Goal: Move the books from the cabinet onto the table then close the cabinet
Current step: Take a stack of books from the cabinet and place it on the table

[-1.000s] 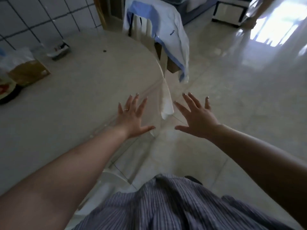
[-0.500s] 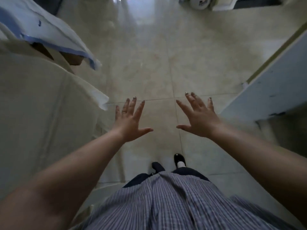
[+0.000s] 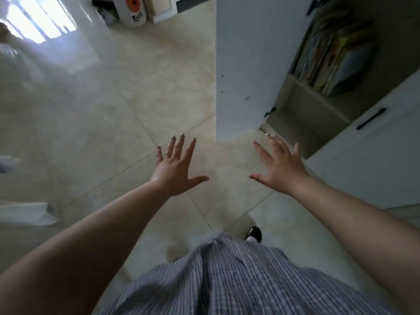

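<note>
Left hand (image 3: 176, 172) fingers spread, palm down, holding nothing; ring on one finger. Right hand (image 3: 278, 168) likewise spread and empty, fingertips near the lower edge of the open cabinet door (image 3: 254, 64). Both hang over the tiled floor (image 3: 136, 98). Books (image 3: 334, 57) stand upright, packed side by side, on a shelf inside the cabinet (image 3: 313, 110) (titles too blurred to read). A closed white door with dark handle (image 3: 371, 118) sits beside the opening
</note>
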A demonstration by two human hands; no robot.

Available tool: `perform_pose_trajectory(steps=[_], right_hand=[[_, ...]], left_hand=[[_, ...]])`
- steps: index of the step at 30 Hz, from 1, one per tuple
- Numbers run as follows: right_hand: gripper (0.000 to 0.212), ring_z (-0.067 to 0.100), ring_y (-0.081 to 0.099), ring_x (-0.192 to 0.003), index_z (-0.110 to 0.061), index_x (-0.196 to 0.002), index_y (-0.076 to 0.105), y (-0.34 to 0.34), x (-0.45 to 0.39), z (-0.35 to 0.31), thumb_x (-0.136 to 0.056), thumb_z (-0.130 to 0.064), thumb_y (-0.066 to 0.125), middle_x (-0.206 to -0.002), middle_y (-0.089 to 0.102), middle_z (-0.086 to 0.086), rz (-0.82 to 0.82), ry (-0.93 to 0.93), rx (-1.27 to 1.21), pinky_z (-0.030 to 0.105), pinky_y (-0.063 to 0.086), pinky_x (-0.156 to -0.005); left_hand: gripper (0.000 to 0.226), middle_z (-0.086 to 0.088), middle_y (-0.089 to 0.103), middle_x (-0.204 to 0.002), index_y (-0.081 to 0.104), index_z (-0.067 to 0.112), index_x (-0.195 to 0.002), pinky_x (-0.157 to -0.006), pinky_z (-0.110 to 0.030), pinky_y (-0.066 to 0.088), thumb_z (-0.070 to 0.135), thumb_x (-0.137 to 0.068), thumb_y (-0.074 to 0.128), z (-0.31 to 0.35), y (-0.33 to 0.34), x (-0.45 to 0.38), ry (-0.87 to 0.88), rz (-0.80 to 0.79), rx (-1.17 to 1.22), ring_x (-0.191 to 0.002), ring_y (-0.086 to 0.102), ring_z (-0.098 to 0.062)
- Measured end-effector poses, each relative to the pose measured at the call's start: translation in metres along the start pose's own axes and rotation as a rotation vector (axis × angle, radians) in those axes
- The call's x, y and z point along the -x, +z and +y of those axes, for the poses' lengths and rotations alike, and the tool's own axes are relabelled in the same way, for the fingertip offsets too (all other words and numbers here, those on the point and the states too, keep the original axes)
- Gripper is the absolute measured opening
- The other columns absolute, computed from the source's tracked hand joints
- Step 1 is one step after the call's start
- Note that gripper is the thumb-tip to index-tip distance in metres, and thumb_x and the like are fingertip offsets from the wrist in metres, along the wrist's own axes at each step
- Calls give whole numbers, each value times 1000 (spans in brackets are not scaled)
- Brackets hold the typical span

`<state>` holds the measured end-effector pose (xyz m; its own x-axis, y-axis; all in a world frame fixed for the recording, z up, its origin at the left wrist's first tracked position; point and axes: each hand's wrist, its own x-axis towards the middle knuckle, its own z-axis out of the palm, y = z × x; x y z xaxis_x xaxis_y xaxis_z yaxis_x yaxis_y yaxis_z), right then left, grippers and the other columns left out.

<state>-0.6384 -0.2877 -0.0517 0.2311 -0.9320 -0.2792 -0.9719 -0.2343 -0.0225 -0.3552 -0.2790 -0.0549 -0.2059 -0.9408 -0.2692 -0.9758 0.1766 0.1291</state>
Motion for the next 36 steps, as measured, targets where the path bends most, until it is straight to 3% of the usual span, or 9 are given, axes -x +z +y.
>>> perform_pose_trajectory(steps=[12, 20, 26, 30, 36], right_hand=[[89, 26, -8, -149, -32, -150, -10, -24, 9, 210, -82, -75, 29, -161, -13, 7, 32, 198, -48, 63, 6, -115], [89, 28, -5, -149, -32, -150, -10, -48, -25, 275, -83, -73, 31, -161, -10, 7, 78, 289, -122, 61, 7, -116], [95, 28, 0, -149, -32, -150, -5, -62, -90, 319, -82, -59, 56, -162, -4, 6, 134, 470, -387, 58, 14, -116], [96, 28, 1, -149, -29, -151, -5, -66, -145, 348, -83, -55, 57, -162, -2, 7, 125, 517, -425, 52, 13, -116], [102, 31, 13, -147, -24, -152, 1, -62, -234, 397, -78, -53, 65, -161, 11, 8, 149, 660, -680, 48, 20, -117]], left_hand=[[108, -9, -18, -159, -17, 27, -148, -116, -58, -7, 81, -73, 38, 206, -30, -143, 201, 69, 11, -145, -19, -29], [110, -8, -18, -159, -17, 27, -148, -114, -58, -8, 82, -71, 38, 265, -59, -229, 296, 115, 37, -146, -18, -29], [108, -8, -17, -160, -17, 24, -149, -116, -59, -3, 76, -76, 44, 294, -77, -323, 353, 98, 54, -146, -16, -28], [107, -10, -9, -161, -14, 25, -149, -116, -60, 2, 76, -75, 43, 311, -89, -397, 433, 122, 84, -148, -8, -30], [104, -6, -3, -162, -13, 26, -150, -116, -59, -1, 74, -77, 44, 336, -100, -506, 459, 3, 148, -149, -2, -25]])
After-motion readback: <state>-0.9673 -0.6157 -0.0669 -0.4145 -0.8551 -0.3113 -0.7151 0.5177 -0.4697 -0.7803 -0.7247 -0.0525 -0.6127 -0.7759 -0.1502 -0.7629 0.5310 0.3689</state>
